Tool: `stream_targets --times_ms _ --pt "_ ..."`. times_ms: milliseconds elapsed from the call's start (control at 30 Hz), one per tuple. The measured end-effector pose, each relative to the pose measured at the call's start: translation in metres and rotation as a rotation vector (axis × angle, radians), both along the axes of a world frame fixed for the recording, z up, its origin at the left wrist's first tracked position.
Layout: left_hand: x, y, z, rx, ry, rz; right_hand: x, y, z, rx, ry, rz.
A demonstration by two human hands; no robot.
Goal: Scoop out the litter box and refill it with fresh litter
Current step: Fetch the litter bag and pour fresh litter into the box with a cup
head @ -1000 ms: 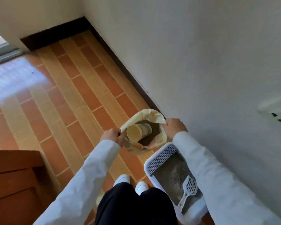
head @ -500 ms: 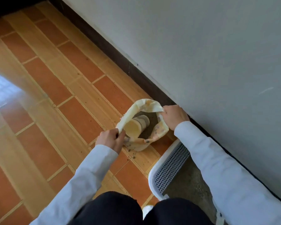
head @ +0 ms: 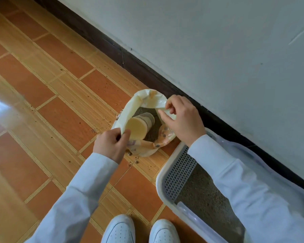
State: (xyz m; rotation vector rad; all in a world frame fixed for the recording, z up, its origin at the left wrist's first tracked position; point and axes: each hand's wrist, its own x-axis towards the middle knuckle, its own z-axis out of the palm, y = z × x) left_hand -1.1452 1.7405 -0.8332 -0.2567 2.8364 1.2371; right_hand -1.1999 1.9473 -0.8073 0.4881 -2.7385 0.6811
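In the head view, the litter bag (head: 144, 102) stood on the tiled floor (head: 60, 106) close to the dark skirting board (head: 112, 48), just beyond the front rim of the litter box (head: 161, 174), and both hands were working at its mouth. The left hand (head: 111, 146) pinched the near-left edge of the rolled-down plastic between thumb and curled fingers, while the right hand (head: 182, 120) pinched the far-right edge in thumb and forefinger, the two together holding the opening wide. Inside, a pale cup (head: 139, 126) lay tilted on the grey litter, its open mouth turned towards the camera. The bag looked thin and floppy, with no stiffness of its own, so the rim would likely collapse the moment either pinch let go; the litter at the bottom would probably make it heavy and bottom-loaded, and lifting by the film alone might stretch or tear it. The cup, rigid and light, seemed the safer thing to take hold of, by its wall near the rim. The litter box held grey litter behind its white grid step (head: 179, 174); scattered grains lay on the floor beside the bag. One view only was given.
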Motion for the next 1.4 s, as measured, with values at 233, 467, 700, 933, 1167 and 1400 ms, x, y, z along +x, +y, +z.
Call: stream_targets --times_ms 233,467,700,933,1167,1400 --pt "0.003 0.001 -0.004 0.007 0.029 -0.038 -0.012 -0.023 -0.011 0.232 -0.522 0.117" --pt "0.019 0.019 -0.012 0.093 0.035 -0.106 -0.022 -0.021 -0.025 0.419 -0.765 0.087" --pt "0.045 0.039 -0.016 0.182 0.078 -0.147 -0.011 0.004 -0.021 0.403 -0.924 0.108" --pt "0.050 0.034 -0.016 0.119 0.093 -0.188 0.007 0.012 -0.016 0.322 -0.953 0.068" --pt "0.045 0.032 -0.014 -0.013 0.036 -0.124 0.041 -0.001 -0.004 0.152 -0.670 -0.139" --pt "0.041 0.035 -0.015 -0.046 0.023 -0.142 0.049 -0.008 -0.014 0.509 -0.289 -0.131"
